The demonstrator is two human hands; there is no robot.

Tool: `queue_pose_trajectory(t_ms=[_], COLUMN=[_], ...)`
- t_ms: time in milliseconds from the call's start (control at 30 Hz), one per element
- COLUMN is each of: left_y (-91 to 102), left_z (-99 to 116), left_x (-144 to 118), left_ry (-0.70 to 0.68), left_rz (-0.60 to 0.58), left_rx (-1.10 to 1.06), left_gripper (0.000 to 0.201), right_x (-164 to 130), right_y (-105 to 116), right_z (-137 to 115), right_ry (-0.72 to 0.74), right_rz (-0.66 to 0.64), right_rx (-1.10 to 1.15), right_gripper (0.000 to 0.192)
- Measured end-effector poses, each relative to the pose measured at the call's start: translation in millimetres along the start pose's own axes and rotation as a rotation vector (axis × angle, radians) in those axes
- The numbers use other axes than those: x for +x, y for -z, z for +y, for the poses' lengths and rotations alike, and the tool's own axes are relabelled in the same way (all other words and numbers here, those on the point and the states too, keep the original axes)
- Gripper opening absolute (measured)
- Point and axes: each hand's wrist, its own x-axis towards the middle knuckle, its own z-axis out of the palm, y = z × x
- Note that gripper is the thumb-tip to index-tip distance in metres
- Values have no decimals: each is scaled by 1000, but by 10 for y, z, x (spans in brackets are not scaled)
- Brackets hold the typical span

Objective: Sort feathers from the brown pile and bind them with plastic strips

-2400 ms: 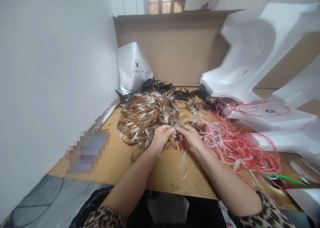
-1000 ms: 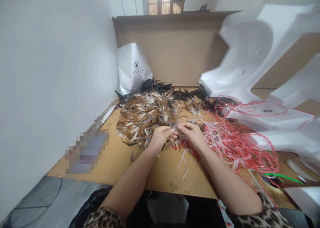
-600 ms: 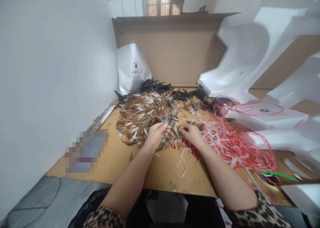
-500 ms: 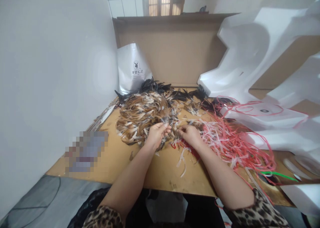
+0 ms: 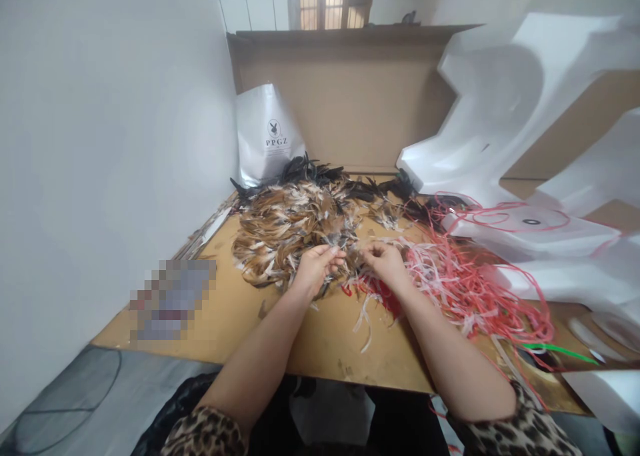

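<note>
Two hands meet at the near edge of the feathers

Your left hand [image 5: 314, 269] and right hand [image 5: 384, 261] sit close together at frame centre, each grip pinched narrow on small feathers [image 5: 350, 248] between them. The feather pile [image 5: 290, 226] lies just above and left, nearer your left hand. Red and white strips [image 5: 465, 283] spread right over the brown surface [image 5: 320, 339]; a white bag [image 5: 267, 136] stands behind.

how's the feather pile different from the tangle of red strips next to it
The feather pile is brown, white and black, a dense mound left of the hands; the red strips are pink-red, long and loosely looped, sprawling right. Both lie on the wooden tabletop, meeting near the left hand and right hand.
</note>
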Motion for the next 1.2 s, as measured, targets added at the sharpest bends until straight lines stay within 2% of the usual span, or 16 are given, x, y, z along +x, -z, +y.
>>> queue_pose_trajectory(t_ms=[100,300,533,933,1200], left_y=[-2,-14,-87,-72,-76], left_z=[-8,-43,-26,-32,-1], left_x=[-5,-24,-70,-57,-55], left_ry=[21,78,132,134,115], left_rz=[-14,-63,-91,-152,-173], left_rx=[21,64,72,98,213], left_gripper=[27,26,23,20,19], right_x=[6,-60,-158,-185,-197], right_y=[16,36,-23,-52,-3], right_z=[-12,-158,-297,-328,-370], right_ry=[-19,-83,-43,15,-22], right_rz=[1,-19,-141,-92,-161], right_rx=[196,392,425,389,512], right_gripper=[19,20,19,12,16])
